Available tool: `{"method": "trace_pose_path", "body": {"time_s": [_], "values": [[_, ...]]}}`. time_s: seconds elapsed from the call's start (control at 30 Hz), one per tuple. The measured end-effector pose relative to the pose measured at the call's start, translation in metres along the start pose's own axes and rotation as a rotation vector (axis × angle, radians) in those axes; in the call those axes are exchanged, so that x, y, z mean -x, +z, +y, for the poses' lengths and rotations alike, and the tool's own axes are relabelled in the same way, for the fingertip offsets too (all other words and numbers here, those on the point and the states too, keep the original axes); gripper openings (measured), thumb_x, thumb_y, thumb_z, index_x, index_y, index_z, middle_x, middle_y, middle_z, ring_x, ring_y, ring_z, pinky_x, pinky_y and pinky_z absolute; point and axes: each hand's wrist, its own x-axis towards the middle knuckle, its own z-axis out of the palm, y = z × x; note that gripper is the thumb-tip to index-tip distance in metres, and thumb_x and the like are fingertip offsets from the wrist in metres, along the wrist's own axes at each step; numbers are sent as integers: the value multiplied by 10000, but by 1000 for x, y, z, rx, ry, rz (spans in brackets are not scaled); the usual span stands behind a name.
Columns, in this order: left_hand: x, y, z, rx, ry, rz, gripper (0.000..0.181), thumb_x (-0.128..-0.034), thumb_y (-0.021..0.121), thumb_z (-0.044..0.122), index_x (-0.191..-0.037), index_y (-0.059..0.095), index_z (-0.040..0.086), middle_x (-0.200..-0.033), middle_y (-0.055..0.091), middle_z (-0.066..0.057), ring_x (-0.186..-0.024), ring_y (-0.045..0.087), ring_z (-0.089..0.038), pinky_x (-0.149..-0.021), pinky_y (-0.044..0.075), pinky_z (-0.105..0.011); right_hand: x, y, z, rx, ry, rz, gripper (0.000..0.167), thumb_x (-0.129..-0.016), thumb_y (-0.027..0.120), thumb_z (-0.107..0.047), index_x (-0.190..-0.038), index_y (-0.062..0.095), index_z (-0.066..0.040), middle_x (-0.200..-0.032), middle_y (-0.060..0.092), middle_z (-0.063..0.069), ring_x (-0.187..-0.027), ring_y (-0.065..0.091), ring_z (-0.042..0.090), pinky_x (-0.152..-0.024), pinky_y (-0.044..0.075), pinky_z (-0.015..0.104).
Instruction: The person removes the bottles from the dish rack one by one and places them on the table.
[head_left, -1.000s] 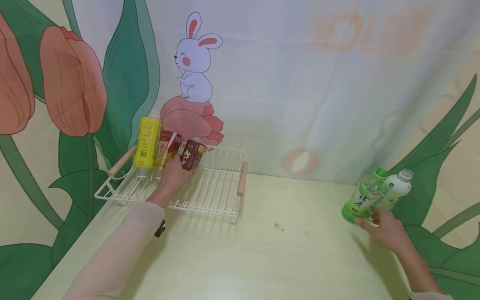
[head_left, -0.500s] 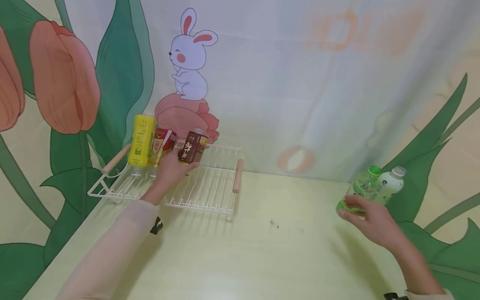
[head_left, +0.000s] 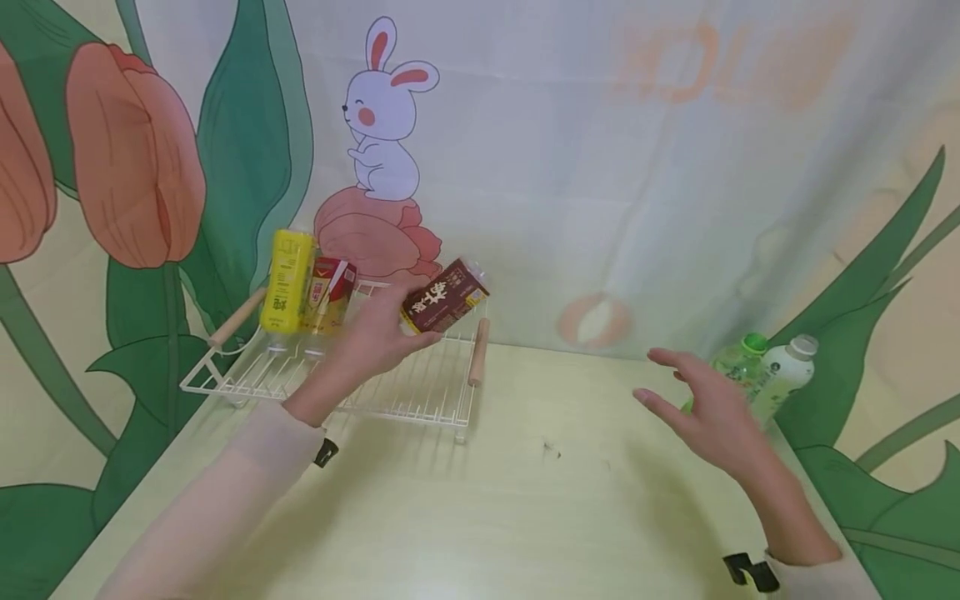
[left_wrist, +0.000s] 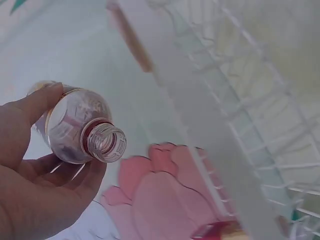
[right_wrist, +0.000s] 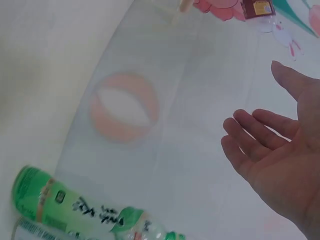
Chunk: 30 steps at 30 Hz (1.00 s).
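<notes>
My left hand (head_left: 375, 329) grips an empty-looking clear bottle with a dark brown label (head_left: 447, 296), tilted over the right half of a white wire rack (head_left: 442, 422). In the left wrist view, its capless mouth (left_wrist: 107, 143) faces the camera, with thumb and fingers round the body. My right hand (head_left: 712, 417) is in the air with fingers apart, holding nothing. Behind it stand a green tea bottle with a green cap (right_wrist: 85, 205) and a white-and-green bottle (head_left: 783, 375); the hand partly covers both in the head view.
In the rack's left part, a yellow bottle (head_left: 288, 283) and a red-labelled one (head_left: 330, 292) stand neck down. The rack has wooden handles (head_left: 477, 352) at its sides. A printed curtain (head_left: 555, 183) hangs behind the pale table (head_left: 540, 517).
The brown-labelled bottle has been lifted from beside the red one and carried right, tilting, in my left hand. My right hand has let go of the bottles and drawn left, away from them.
</notes>
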Motion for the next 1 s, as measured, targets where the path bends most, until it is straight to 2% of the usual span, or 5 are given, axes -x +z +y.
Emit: {"method": "trace_pose_path", "body": {"time_s": [0.23, 0.5, 0.67, 0.8, 1.0], "values": [[10, 2, 39, -56, 146, -45, 737, -871, 908, 290, -1481, 550, 82, -1335, 640, -77, -1159, 603, -256, -945, 586, -431, -17, 8, -29, -27, -27, 25, 745, -938, 835, -308, -1541, 496, -31, -1529, 544, 181, -1407, 501, 412, -1074, 443, 657], [25, 8, 69, -169, 299, -49, 771, -815, 947, 296, -1461, 596, 66, -1372, 628, -79, -1246, 575, -263, -1011, 570, -412, -31, 29, -57, 7, -114, 13, 945, -866, 906, -344, -1620, 397, -86, -1602, 439, 166, -1463, 427, 413, -1124, 417, 653], [35, 17, 79, -211, 346, -75, 761, -817, 950, 273, -1462, 599, 75, -1410, 615, -65, -1278, 544, -267, -1019, 569, -403, -35, 43, -69, 32, -248, 63, 1007, -777, 974, -315, -1591, 438, -64, -1570, 472, 157, -1415, 472, 394, -1102, 435, 630], [41, 25, 83, -209, 364, -112, 744, -823, 946, 243, -1457, 600, 66, -1435, 603, -74, -1284, 531, -270, -1026, 563, -390, -38, 53, -75, 68, -351, 80, 946, -740, 995, -300, -1504, 526, 1, -1506, 534, 169, -1371, 512, 387, -1090, 437, 619], [45, 36, 86, -207, 377, -158, 721, -836, 937, 235, -1450, 602, 58, -1402, 611, -61, -1272, 535, -264, -1017, 564, -380, -36, 65, -79, 126, -380, 30, 855, -754, 988, -318, -1433, 594, 20, -1431, 593, 153, -1302, 567, 376, -1085, 460, 587]]}}
